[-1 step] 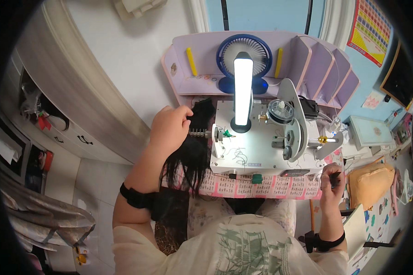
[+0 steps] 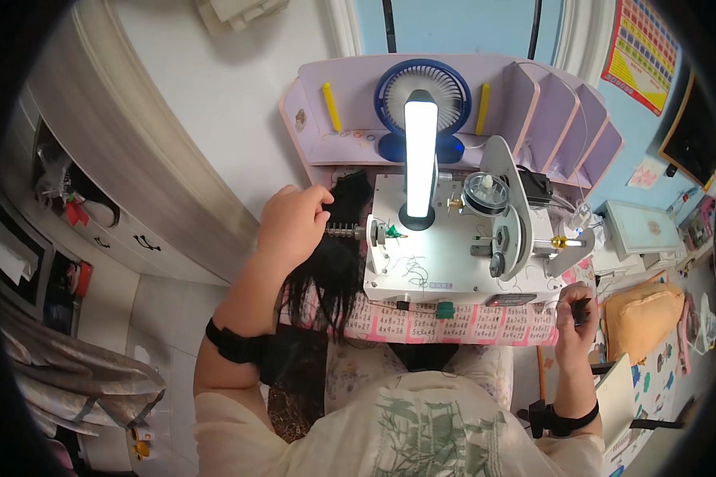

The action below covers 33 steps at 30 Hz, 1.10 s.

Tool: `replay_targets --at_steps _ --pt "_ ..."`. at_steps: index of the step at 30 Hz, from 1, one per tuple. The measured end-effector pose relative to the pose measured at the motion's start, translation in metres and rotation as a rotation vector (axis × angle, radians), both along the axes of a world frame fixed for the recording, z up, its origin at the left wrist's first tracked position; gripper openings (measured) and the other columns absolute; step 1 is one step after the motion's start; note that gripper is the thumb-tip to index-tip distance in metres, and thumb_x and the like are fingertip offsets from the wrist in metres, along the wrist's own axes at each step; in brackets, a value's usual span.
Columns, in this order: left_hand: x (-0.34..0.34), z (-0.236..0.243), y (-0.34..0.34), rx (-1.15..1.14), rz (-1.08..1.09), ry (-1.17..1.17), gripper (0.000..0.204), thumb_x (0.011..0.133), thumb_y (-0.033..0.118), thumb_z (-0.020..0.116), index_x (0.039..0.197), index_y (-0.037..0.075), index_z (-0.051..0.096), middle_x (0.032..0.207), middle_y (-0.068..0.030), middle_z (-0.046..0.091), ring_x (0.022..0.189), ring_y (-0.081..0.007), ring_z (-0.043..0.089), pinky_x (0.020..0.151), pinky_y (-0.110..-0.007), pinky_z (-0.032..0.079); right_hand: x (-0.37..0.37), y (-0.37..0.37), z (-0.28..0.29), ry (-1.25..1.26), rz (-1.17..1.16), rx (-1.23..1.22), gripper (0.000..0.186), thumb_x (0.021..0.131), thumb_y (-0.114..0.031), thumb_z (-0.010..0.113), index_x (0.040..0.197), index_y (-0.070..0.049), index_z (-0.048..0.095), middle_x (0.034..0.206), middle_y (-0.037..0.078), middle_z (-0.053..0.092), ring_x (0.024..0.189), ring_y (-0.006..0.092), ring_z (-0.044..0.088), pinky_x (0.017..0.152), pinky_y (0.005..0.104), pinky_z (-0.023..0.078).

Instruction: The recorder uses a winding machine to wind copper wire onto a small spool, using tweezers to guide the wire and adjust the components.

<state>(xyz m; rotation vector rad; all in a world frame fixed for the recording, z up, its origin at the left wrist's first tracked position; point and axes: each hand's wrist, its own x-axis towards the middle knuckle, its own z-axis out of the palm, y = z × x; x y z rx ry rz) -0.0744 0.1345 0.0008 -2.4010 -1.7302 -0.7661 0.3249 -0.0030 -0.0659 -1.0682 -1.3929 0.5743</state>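
My left hand (image 2: 293, 226) is closed, with its fingertips curled together, at the outer end of a spring-wound rod (image 2: 346, 230). It covers that end of the rod, and what its fingers hold is hidden. The rod runs into the left bracket of a white tabletop winding machine (image 2: 461, 278), where a small green piece (image 2: 393, 231) sits at the tip. Black hair-like strands (image 2: 326, 274) hang beneath and beside this hand. By the machine's front right corner, my right hand (image 2: 573, 326) is closed around a small black object (image 2: 582, 312), mostly covered by the fingers.
A lit lamp (image 2: 421, 151) stands on the machine, with a blue fan (image 2: 445, 87) behind it. Toward the right are a clear spool (image 2: 485, 193) and a round disc. A lilac shelf (image 2: 338, 151) borders the back. An orange cushion (image 2: 644, 318) lies at right.
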Motion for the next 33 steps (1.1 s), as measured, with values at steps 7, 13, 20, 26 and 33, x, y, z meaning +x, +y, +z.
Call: replay_targets --at_steps 7,13,20,26,33 --pt "0.016 0.026 -0.044 0.284 -0.031 0.22 0.027 0.073 0.005 0.065 0.1 0.009 0.064 0.113 -0.0096 0.058 0.102 -0.0303 0.049 0.089 -0.042 0.04 -0.021 0.007 0.019 -0.188 0.053 0.007 0.011 0.076 0.004 0.056 0.083 -0.002 0.05 0.08 0.005 0.05 0.067 0.0117 0.045 0.059 0.0232 0.037" --pt "0.061 0.032 -0.08 0.313 -0.415 -0.216 0.027 0.072 0.003 0.067 0.1 0.003 0.065 0.107 -0.0123 0.061 0.092 -0.0281 0.054 0.083 -0.037 0.042 -0.059 0.019 0.059 -0.287 0.357 0.003 0.013 0.073 0.003 0.06 0.085 -0.002 0.056 0.086 0.009 0.06 0.068 0.0156 0.056 0.058 0.0253 0.044" --pt "0.119 -0.004 -0.093 -0.242 -0.685 -0.706 0.028 0.075 0.008 0.073 0.101 0.0 0.066 0.084 -0.0107 0.066 0.072 -0.0206 0.062 0.066 -0.031 0.048 -0.081 0.023 0.07 -0.21 0.407 -0.071 0.012 0.078 0.0 0.064 0.087 -0.001 0.056 0.08 0.005 0.059 0.071 0.0139 0.058 0.062 0.0266 0.046" --pt "0.115 -0.004 -0.085 -0.151 -0.574 -0.705 0.022 0.077 -0.003 0.069 0.099 -0.001 0.068 0.079 -0.0093 0.064 0.069 -0.0151 0.059 0.064 -0.025 0.045 -0.074 0.027 0.059 -0.056 0.505 -0.294 0.015 0.085 -0.001 0.061 0.097 -0.003 0.052 0.082 -0.002 0.055 0.074 0.0029 0.052 0.061 0.021 0.043" --pt "0.11 -0.021 -0.08 -0.173 -0.512 -0.601 0.016 0.081 0.0 0.066 0.097 -0.001 0.068 0.079 -0.009 0.063 0.072 -0.0156 0.06 0.066 -0.026 0.045 -0.074 0.033 0.067 0.064 0.555 -0.324 0.014 0.084 -0.004 0.063 0.094 -0.005 0.053 0.085 -0.004 0.054 0.074 0.0029 0.047 0.063 0.0199 0.041"
